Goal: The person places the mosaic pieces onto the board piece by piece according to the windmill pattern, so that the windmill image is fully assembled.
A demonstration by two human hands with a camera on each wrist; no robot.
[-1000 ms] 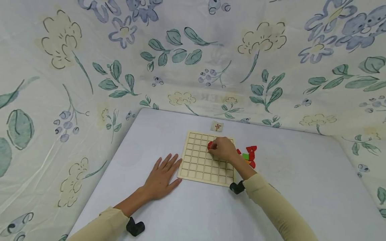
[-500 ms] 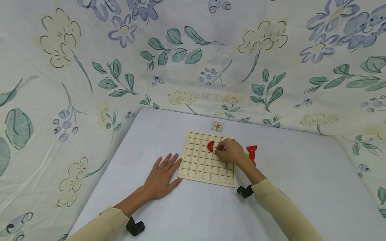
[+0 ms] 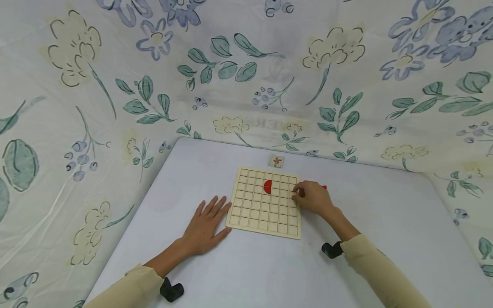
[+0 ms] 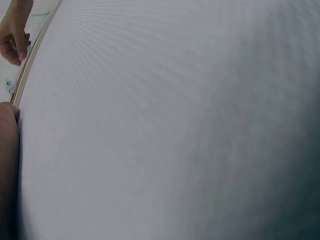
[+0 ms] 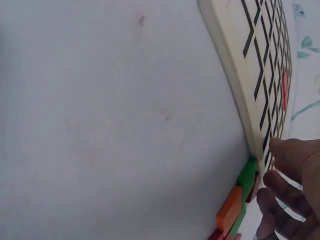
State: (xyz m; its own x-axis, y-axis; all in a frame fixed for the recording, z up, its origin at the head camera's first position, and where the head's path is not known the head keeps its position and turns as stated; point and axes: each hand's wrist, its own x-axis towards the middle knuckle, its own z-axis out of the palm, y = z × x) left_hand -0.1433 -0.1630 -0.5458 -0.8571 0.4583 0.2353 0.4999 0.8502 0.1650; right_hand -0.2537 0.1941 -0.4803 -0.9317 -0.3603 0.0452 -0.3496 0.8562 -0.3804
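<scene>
A pale wooden grid board [image 3: 246, 212] lies flat on the table. Two red pieces forming a half disc [image 3: 267, 187] sit in its upper middle squares. My left hand [image 3: 204, 229] rests flat on the table, fingers spread, fingertips at the board's left edge. Over the board's right edge hovers my right hand [image 3: 313, 197], fingers bent and thumb apart, with nothing visible between them. In the right wrist view, loose pieces lie beside the board under that hand: a green piece [image 5: 247, 172], an orange piece [image 5: 230, 206] and some red. The head view mostly hides them behind the hand.
A small card [image 3: 276, 161] with a red pinwheel-like pattern on a grid lies beyond the board. Flower-printed cloth [image 3: 246, 77] hangs behind and at the left of the white table [image 3: 393, 222]. Each wrist carries a black camera mount [image 3: 171, 291].
My right hand has moved right, from the red half disc to the board's right edge over the loose pieces. The half disc is now uncovered. My left hand has stayed still.
</scene>
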